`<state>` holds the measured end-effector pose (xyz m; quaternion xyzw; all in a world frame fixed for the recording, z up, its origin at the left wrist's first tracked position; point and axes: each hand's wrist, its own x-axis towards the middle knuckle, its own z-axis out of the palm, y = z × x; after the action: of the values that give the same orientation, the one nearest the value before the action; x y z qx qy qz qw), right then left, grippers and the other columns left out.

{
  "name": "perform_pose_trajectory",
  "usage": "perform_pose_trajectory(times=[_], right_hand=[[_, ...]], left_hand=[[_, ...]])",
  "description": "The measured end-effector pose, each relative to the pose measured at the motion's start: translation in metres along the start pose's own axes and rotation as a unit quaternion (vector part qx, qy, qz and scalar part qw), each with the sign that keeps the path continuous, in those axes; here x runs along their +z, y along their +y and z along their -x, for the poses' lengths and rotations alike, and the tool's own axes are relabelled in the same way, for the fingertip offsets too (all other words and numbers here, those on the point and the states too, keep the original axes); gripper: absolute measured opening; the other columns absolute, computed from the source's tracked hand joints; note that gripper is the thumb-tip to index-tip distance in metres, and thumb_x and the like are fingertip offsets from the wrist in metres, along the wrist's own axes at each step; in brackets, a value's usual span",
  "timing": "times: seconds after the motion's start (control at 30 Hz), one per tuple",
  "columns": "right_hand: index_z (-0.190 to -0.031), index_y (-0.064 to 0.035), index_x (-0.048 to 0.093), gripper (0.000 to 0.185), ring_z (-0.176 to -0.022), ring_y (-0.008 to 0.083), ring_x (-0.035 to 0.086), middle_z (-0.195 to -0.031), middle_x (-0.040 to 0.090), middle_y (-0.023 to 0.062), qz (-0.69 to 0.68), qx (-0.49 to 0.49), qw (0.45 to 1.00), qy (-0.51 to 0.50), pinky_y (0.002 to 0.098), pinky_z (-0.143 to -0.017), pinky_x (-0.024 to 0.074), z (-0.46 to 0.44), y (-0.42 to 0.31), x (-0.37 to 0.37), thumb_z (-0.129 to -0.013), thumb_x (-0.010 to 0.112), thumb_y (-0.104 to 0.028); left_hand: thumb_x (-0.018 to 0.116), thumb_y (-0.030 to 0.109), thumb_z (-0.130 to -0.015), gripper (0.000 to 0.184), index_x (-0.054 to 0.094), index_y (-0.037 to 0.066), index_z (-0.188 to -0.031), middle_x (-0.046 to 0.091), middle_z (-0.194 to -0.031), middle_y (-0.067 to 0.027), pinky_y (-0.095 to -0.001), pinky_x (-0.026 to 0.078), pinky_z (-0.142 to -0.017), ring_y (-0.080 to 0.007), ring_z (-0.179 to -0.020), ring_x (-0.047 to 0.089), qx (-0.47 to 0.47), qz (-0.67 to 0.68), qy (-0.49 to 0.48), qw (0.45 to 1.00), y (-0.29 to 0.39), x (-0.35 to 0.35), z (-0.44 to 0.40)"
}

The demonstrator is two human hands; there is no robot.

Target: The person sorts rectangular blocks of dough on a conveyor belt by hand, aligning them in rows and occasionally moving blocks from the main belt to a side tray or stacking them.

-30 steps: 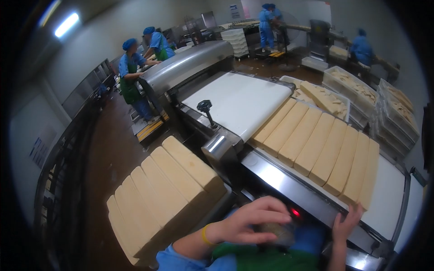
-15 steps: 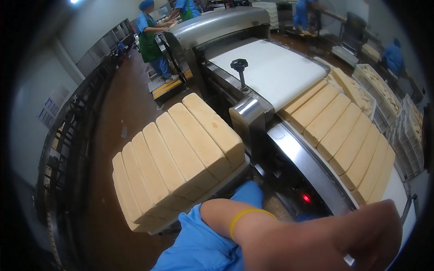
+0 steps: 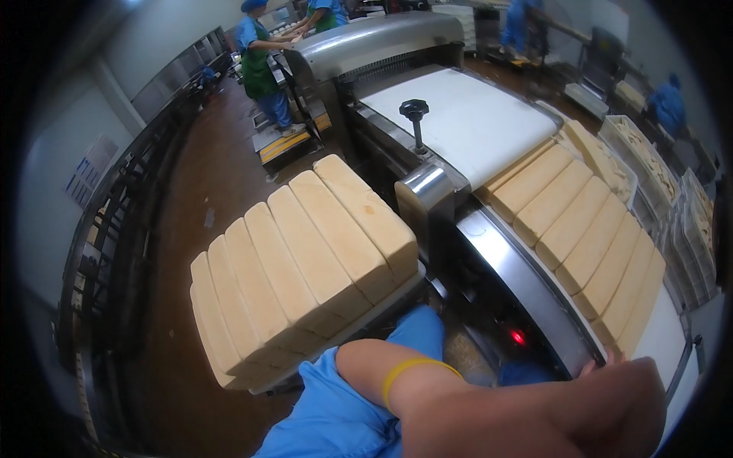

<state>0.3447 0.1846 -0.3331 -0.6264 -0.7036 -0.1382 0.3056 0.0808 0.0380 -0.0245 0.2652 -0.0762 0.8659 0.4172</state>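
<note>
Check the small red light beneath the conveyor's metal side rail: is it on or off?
On: the red light glows brightly against the dark area around it.

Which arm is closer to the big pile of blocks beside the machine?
Left. The left arm comes close beside the pile. What seems to be the right hand peeks out farther off, by the row of blocks; its arm is hidden.

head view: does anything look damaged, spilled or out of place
Two small oddities. On the stack, the block nearest the machine has a darker brownish patch on top, unlike its evenly pale neighbours. Past the stack, a whitish mark stands out on the brown floor; scrap or spill, I can't tell.
</note>
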Motion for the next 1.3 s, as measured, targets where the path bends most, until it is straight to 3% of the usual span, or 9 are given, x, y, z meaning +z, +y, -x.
perform_pose_trajectory(times=[0.1, 0.33, 0.43, 0.53, 0.6, 0.73, 0.83, 1.03, 1.3], right_hand=[[-0.124, -0.0026, 0.052, 0.045, -0.133, 0.0389, 0.034, -0.141, 0.039, 0.0204, 0.062, 0.043, 0.994, -0.083, 0.0483, -0.111, 0.0274, -0.011, -0.020, -0.015, -0.080, 0.059, -0.007], [-0.125, -0.0020, 0.051, 0.045, -0.133, 0.0388, 0.034, -0.140, 0.039, 0.0205, -0.025, -0.027, 0.999, 0.016, 0.0482, -0.110, 0.0275, 0.002, 0.010, 0.005, -0.081, 0.059, -0.009], [-0.125, -0.0018, 0.051, 0.045, -0.133, 0.0386, 0.034, -0.140, 0.039, 0.0206, -0.020, -0.028, 0.999, 0.023, 0.0480, -0.111, 0.0268, 0.003, 0.010, 0.007, -0.082, 0.059, -0.009], [-0.125, -0.0021, 0.051, 0.045, -0.133, 0.0382, 0.034, -0.140, 0.039, 0.0204, -0.012, -0.016, 1.000, 0.015, 0.0478, -0.111, 0.0262, 0.003, 0.007, 0.004, -0.082, 0.059, -0.009], [-0.126, -0.0025, 0.051, 0.045, -0.133, 0.0379, 0.034, -0.140, 0.039, 0.0201, -0.002, -0.005, 1.000, 0.006, 0.0477, -0.111, 0.0260, 0.001, 0.003, 0.001, -0.082, 0.058, -0.009], [-0.126, -0.0033, 0.052, 0.046, -0.133, 0.0379, 0.034, -0.140, 0.040, 0.0197, 0.022, 0.007, 1.000, -0.010, 0.0477, -0.111, 0.0264, -0.001, -0.001, -0.003, -0.081, 0.059, -0.008], [-0.125, -0.0034, 0.052, 0.046, -0.133, 0.0379, 0.034, -0.140, 0.040, 0.0196, 0.021, 0.011, 1.000, -0.018, 0.0477, -0.111, 0.0270, -0.009, -0.022, -0.017, -0.080, 0.059, -0.007], [-0.124, -0.0031, 0.052, 0.044, -0.132, 0.0377, 0.035, -0.140, 0.040, 0.0197, 0.004, -0.011, 1.000, 0.002, 0.0473, -0.110, 0.0282, 0.000, 0.005, 0.003, -0.081, 0.059, -0.007], [-0.124, -0.0032, 0.053, 0.043, -0.132, 0.0377, 0.035, -0.140, 0.040, 0.0199, 0.018, 0.011, 1.000, -0.017, 0.0471, -0.110, 0.0284, 0.001, -0.002, -0.001, -0.082, 0.059, -0.008]], left_hand=[[0.056, 0.025, -0.095, 0.029, 0.062, 0.005, -0.074, 0.048, -0.075, -0.0123, -0.0204, 0.034, -0.052, -0.0109, -0.053, 0.037, 0.006, 0.024, -0.034, 0.999, -0.005, -0.007, 0.005], [0.054, 0.023, -0.098, 0.035, 0.066, 0.004, -0.071, 0.049, -0.082, -0.0178, -0.0218, 0.038, -0.054, -0.0126, -0.056, 0.041, 0.040, 0.058, -0.021, 0.997, -0.009, -0.011, 0.017], [0.058, 0.018, -0.096, 0.027, 0.071, 0.004, -0.077, 0.048, -0.092, -0.0193, -0.0235, 0.040, -0.060, -0.0140, -0.061, 0.043, 0.160, 0.084, -0.149, 0.972, -0.034, -0.028, 0.004], [0.052, 0.022, -0.099, 0.027, 0.067, 0.003, -0.085, 0.048, -0.089, -0.0166, -0.0235, 0.039, -0.064, -0.0128, -0.061, 0.041, 0.150, 0.075, -0.224, 0.960, -0.024, -0.033, -0.008], [0.044, 0.027, -0.102, 0.030, 0.058, 0.003, -0.090, 0.048, -0.084, -0.0143, -0.0233, 0.038, -0.062, -0.0115, -0.059, 0.039, 0.070, 0.038, -0.170, 0.982, -0.005, -0.028, -0.008], [0.026, 0.036, -0.105, 0.033, 0.036, 0.006, -0.095, 0.047, -0.075, -0.0100, -0.0234, 0.033, -0.052, -0.0089, -0.058, 0.036, -0.072, -0.080, 0.128, 0.986, 0.015, 0.019, 0.016], [0.028, 0.033, -0.106, 0.032, 0.039, 0.004, -0.099, 0.048, -0.077, -0.0111, -0.0231, 0.032, -0.047, -0.0093, -0.058, 0.037, -0.030, -0.138, 0.238, 0.961, 0.011, 0.042, 0.014], [0.045, 0.025, -0.101, 0.028, 0.062, 0.003, -0.099, 0.050, -0.092, -0.0184, -0.0220, 0.038, -0.051, -0.0151, -0.065, 0.046, -0.073, -0.022, -0.251, 0.965, 0.026, -0.043, 0.000], [0.049, 0.023, -0.100, 0.032, 0.067, 0.006, -0.081, 0.051, -0.098, -0.0200, -0.0224, 0.040, -0.053, -0.0171, -0.071, 0.050, 0.067, 0.082, -0.172, 0.979, 0.022, -0.034, 0.019]])
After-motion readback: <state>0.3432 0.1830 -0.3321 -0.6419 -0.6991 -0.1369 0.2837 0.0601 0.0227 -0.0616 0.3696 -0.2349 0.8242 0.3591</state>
